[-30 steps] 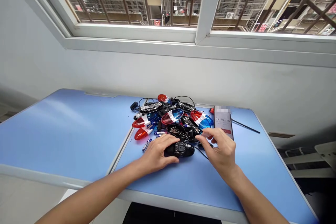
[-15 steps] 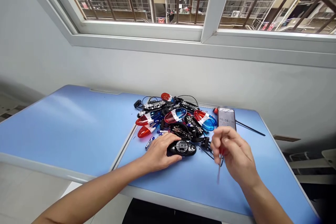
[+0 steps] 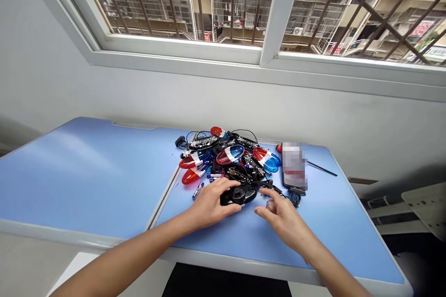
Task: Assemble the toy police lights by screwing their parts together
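Observation:
My left hand (image 3: 212, 202) grips the left end of a black oval casing (image 3: 244, 194), thumb along the near edge and fingers over the top. A black clamp-like part rests on the casing's middle. Just to its right is my right hand (image 3: 284, 218), thumb and forefinger spread toward the casing. Its other fingers curl round a rounded end (image 3: 271, 205), apparently the screwdriver's handle; the shaft is mostly hidden. Behind the casing lies a pile of red-and-blue lamp covers (image 3: 230, 154), opened black housings with circuit boards (image 3: 237, 173) and small batteries (image 3: 198, 190).
A phone (image 3: 293, 167) lies right of the pile, with a coiled black cable (image 3: 294, 197) by its near end and a thin black strip (image 3: 322, 168) farther right. The blue table (image 3: 87, 176) has a seam left of the pile. A wall and barred window stand behind.
My right hand has moved left and turned over beside the casing; the screwdriver's shaft no longer shows plainly. A black part now shows on the casing. The cable lies nearer the phone.

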Demonstrator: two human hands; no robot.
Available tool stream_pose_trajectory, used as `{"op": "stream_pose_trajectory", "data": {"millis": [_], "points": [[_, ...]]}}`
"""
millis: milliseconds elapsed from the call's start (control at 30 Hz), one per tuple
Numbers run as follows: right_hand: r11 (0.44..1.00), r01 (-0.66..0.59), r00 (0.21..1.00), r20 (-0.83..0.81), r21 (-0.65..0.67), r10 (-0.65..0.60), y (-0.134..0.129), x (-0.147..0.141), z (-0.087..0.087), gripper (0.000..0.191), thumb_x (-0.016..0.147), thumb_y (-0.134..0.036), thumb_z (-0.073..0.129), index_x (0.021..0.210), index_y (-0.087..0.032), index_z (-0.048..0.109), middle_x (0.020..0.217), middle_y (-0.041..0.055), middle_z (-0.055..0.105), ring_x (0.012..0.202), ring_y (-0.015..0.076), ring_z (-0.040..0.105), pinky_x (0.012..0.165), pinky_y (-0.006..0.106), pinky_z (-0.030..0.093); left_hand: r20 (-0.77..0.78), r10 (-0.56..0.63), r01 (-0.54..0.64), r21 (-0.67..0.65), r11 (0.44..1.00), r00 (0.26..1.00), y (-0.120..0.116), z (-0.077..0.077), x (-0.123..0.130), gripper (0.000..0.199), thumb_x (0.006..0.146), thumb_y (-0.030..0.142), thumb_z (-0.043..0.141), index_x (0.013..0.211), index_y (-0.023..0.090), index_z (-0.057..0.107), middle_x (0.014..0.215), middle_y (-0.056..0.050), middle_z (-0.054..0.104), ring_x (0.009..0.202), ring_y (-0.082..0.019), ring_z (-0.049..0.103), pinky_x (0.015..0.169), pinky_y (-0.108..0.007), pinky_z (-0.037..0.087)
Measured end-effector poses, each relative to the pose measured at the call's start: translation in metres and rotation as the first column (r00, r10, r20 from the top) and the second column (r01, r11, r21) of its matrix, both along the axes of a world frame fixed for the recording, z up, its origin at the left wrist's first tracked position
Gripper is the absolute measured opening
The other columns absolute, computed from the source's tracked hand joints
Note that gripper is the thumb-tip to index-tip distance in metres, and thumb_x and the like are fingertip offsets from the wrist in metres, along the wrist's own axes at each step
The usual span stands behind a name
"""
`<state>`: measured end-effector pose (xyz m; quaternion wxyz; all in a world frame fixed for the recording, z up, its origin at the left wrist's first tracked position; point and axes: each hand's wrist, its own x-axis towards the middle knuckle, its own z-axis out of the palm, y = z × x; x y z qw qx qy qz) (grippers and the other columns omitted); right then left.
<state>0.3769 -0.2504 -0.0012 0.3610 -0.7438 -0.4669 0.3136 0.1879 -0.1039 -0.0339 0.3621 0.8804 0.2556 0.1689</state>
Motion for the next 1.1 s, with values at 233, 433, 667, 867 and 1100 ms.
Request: {"op": "stream_pose_trajectory", "data": {"millis": [233, 433, 667, 867, 1100], "points": [[0.996, 0.083, 0.994, -0.075, 0.02, -0.082, 0.014, -0.007, -0.023, 0.052, 0.082, -0.027, 0.071, 0.131, -0.011, 0.066, 0.054, -0.0104, 0.05, 0.054, 0.014, 0.052, 0.056, 0.026, 0.04, 0.056, -0.042, 0.044, -0.033, 0.998, 0.998, -0.003, -0.006, 0.0, 0.049, 0.08, 0.032, 0.083, 0.127, 0.026, 0.069, 0.12, -0.006, 0.075, 0.108, -0.029, 0.07, 0.091, -0.038, 0.055], [0.997, 0.058, 0.988, -0.138, -0.058, -0.065, 0.019, -0.012, -0.032, 0.046, 0.077, -0.02, 0.074, 0.122, -0.012, 0.07, 0.053, -0.0112, 0.048, 0.053, 0.0116, 0.046, 0.054, 0.024, 0.034, 0.049, -0.041, 0.043, -0.044, 0.998, 0.998, 0.0, -0.007, -0.001, 0.046, 0.083, 0.031, 0.079, 0.127, 0.025, 0.069, 0.125, -0.007, 0.075, 0.113, -0.03, 0.07, 0.096, -0.041, 0.055], [0.997, 0.037, 0.989, -0.142, -0.062, -0.045, 0.017, -0.008, -0.041, 0.037, 0.076, -0.022, 0.075, 0.111, -0.016, 0.069, 0.054, -0.0112, 0.047, 0.053, 0.011, 0.043, 0.052, 0.023, 0.031, 0.058, -0.037, 0.042, -0.075, 0.996, 0.998, 0.001, -0.002, -0.002, 0.049, 0.084, 0.028, 0.076, 0.132, 0.024, 0.068, 0.126, -0.008, 0.074, 0.118, -0.031, 0.067, 0.103, -0.047, 0.053], [0.993, 0.052, 0.998, -0.027, -0.104, -0.055, 0.016, -0.008, -0.037, 0.042, 0.078, -0.025, 0.075, 0.119, -0.017, 0.069, 0.056, -0.0097, 0.05, 0.058, 0.0146, 0.051, 0.058, 0.026, 0.035, 0.11, 0.016, 0.018, -0.299, 0.954, 0.994, 0.016, -0.007, -0.002, 0.052, 0.089, 0.037, 0.069, 0.138, 0.02, 0.066, 0.138, -0.012, 0.07, 0.126, -0.033, 0.065, 0.111, -0.049, 0.05], [0.984, 0.028, 0.993, 0.114, -0.177, -0.008, 0.011, -0.01, -0.03, 0.041, 0.083, -0.032, 0.069, 0.122, -0.019, 0.069, 0.062, -0.0053, 0.058, 0.066, 0.0193, 0.058, 0.063, 0.029, 0.036, 0.236, 0.053, 0.089, -0.551, 0.83, 0.97, 0.025, -0.009, -0.001, 0.063, 0.091, 0.054, 0.069, 0.141, 0.016, 0.063, 0.137, -0.014, 0.07, 0.127, -0.034, 0.064, 0.11, -0.048, 0.05]]}}
